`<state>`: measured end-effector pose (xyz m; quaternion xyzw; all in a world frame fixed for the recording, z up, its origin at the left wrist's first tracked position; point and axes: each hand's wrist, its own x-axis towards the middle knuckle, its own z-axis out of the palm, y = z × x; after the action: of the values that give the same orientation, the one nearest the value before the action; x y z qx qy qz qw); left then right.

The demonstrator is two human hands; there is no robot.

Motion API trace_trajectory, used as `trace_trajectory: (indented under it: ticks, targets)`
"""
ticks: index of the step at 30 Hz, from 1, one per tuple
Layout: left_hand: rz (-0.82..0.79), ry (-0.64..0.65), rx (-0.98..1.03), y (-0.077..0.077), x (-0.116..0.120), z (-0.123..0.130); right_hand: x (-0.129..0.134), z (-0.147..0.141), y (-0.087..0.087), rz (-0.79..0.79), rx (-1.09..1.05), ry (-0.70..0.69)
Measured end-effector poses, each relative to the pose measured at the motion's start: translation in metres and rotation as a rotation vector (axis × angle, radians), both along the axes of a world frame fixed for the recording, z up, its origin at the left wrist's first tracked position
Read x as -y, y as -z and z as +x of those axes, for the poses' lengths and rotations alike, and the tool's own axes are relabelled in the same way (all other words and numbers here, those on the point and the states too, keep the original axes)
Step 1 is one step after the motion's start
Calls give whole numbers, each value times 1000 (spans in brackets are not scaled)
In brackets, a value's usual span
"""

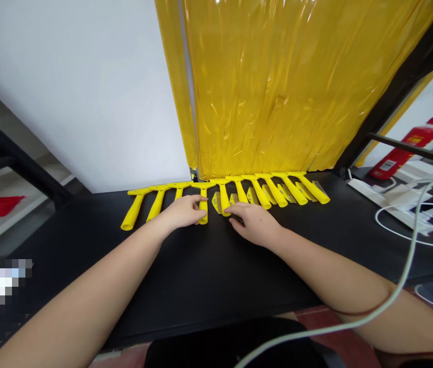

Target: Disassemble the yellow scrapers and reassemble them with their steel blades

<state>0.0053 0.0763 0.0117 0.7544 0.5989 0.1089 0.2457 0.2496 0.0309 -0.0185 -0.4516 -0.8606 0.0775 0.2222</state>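
A row of yellow T-shaped tools with round hollow handles lies along the back of the black table, handles toward me. My left hand (186,210) is closed on the handle of one yellow T-shaped tool (203,192) near the middle. Just right of it, my right hand (258,223) has its fingers curled but apart, and a fingertip is at the lower end of another yellow T-shaped tool (223,195). Between the handles on the right lie several flat pieces (252,196), partly yellow and partly metal-looking; the handles and my right hand hide some of them.
A yellow plastic curtain (278,92) and a white panel (97,92) stand behind the black table (197,276). At right are a red bottle (404,151), white power strips (385,197) and cables. A pale cable (404,276) crosses in front of my right arm.
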Motion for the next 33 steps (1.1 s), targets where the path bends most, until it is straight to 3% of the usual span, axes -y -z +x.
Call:
trace_trajectory:
  ticks: [10, 17, 24, 30, 33]
  targets:
    - [235, 40, 23, 20, -6, 0, 0, 1, -1, -31, 14, 8]
    - [345, 121, 44, 28, 2, 2, 0, 6, -1, -2, -62, -56]
    - [455, 195, -42, 29, 17, 3, -7, 29, -5, -4, -174, -67]
    - [512, 242, -103, 26, 20, 1, -21, 49, -6, 3, -313, 53]
    - [581, 177, -156, 19, 19, -1, -26, 56, -8, 11, -362, 94]
